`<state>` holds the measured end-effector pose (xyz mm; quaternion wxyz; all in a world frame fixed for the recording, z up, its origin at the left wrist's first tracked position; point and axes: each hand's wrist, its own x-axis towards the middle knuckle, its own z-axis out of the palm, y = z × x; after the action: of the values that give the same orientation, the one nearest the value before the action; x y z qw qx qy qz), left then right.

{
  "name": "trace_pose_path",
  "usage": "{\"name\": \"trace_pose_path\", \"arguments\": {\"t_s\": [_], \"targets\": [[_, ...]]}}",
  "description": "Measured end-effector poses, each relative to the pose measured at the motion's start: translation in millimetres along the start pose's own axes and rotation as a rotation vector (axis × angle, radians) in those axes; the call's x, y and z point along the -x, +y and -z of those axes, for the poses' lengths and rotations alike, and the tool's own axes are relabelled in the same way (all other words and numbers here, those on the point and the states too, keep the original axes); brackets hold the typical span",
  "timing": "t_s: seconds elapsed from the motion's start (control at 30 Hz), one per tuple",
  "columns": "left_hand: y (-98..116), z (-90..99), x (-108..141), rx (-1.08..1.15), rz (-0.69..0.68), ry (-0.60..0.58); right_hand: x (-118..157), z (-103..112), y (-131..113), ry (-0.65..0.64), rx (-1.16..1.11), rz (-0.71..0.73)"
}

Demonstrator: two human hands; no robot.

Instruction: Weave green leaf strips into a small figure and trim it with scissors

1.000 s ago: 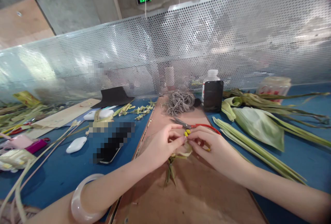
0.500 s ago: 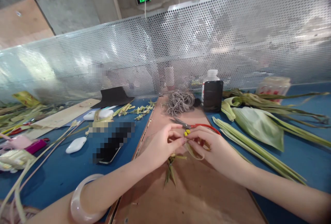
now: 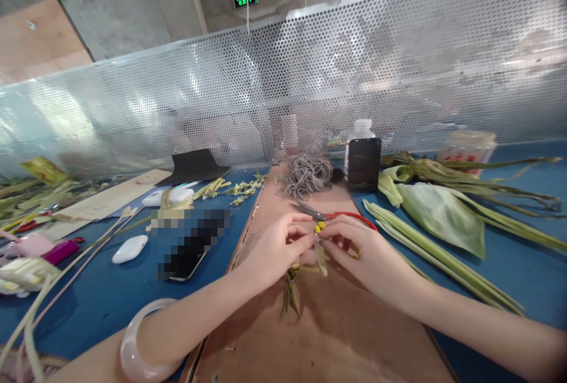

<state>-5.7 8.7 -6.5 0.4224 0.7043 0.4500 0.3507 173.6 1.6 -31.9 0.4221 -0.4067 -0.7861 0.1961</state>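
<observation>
Over the wooden board [image 3: 328,330], my left hand [image 3: 277,253] and my right hand [image 3: 361,250] meet, fingertips close together. My left thumb and fingers pinch a small piece made of leaf strips. Its green-brown leaf ends [image 3: 292,295] hang below the palm. Between the hands a pale leaf strip [image 3: 322,259] hangs down, pinched by my right thumb and finger. Small yellow bits [image 3: 319,226] show at the right fingertips; what they belong to is unclear. Red-handled scissors [image 3: 316,213] lie just behind my right hand, which partly hides them.
Behind the hands sits a heap of grey cord [image 3: 308,176]. A white bottle [image 3: 363,126] stands behind a black phone [image 3: 364,164]. Green leaf strips [image 3: 438,256] and a broad leaf [image 3: 447,218] lie right. Leftward are another phone [image 3: 195,247] and a white earphone case [image 3: 130,249].
The pale strip, which curved in a loop beneath my right fingers, now hangs short and flatter between the hands. Both hands stay in nearly the same place.
</observation>
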Motion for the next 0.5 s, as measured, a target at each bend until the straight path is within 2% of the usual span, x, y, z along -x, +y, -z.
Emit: {"name": "trace_pose_path", "arguments": {"t_s": [0.2, 0.5], "targets": [[-1.3, 0.1, -0.8, 0.031, -0.013, -0.032, -0.1, 0.3, 0.2, -0.007, 0.024, -0.025], [0.6, -0.1, 1.2, -0.011, 0.008, 0.022, -0.4, 0.9, -1.3, 0.005, 0.039, 0.0]]}}
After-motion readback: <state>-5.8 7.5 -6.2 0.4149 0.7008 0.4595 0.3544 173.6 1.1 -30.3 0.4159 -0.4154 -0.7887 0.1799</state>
